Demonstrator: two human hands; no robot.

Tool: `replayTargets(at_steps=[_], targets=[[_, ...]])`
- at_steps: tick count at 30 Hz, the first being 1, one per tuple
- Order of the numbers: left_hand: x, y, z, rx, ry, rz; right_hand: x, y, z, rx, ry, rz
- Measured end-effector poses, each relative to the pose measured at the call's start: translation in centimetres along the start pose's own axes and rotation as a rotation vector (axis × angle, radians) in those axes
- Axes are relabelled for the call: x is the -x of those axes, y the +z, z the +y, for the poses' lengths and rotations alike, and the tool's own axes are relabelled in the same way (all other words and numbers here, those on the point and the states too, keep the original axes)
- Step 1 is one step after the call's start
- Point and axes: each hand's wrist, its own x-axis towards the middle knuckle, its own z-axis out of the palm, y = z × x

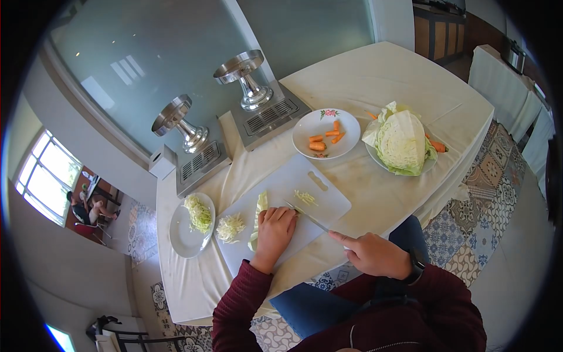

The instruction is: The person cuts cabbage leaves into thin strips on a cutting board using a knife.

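Observation:
On a white cutting board (331, 193), my left hand (275, 232) presses down with bent fingers on a piece of cabbage, mostly hidden under it. A pale cabbage wedge (260, 212) shows along that hand's left side. My right hand (378, 255) is closed round the handle of a knife (314, 220), whose blade reaches to the left hand's fingertips. Shredded cabbage lies on the board in a small patch (306, 198) beyond the blade and a larger pile (230, 227) at the left.
A white plate (179, 240) of shredded cabbage stands left of the board. Behind the board, a flowered bowl (302, 132) holds carrot pieces (317, 142). A large cut cabbage (402, 141) and carrots (437, 145) share a plate at the right. Two metal stands (252, 94) (193, 138) line the back.

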Motion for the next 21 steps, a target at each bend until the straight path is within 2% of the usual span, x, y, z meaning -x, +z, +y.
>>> replayTargets(at_steps=[7,10,13,21], targets=[[-0.1,-0.3,0.3,0.020,-0.036,-0.025,0.6,-0.5,-0.4,-0.011,0.032,-0.018],[-0.1,-0.2,0.3,0.023,-0.030,-0.021,1.2,-0.7,-0.2,-0.059,-0.030,0.022],[-0.1,-0.2,0.3,0.022,-0.017,-0.008,1.3,-1.0,-0.6,-0.040,0.023,-0.032],[-0.2,-0.1,0.2,0.037,-0.014,-0.025,-1.1,-0.6,-0.1,-0.026,0.031,-0.035]])
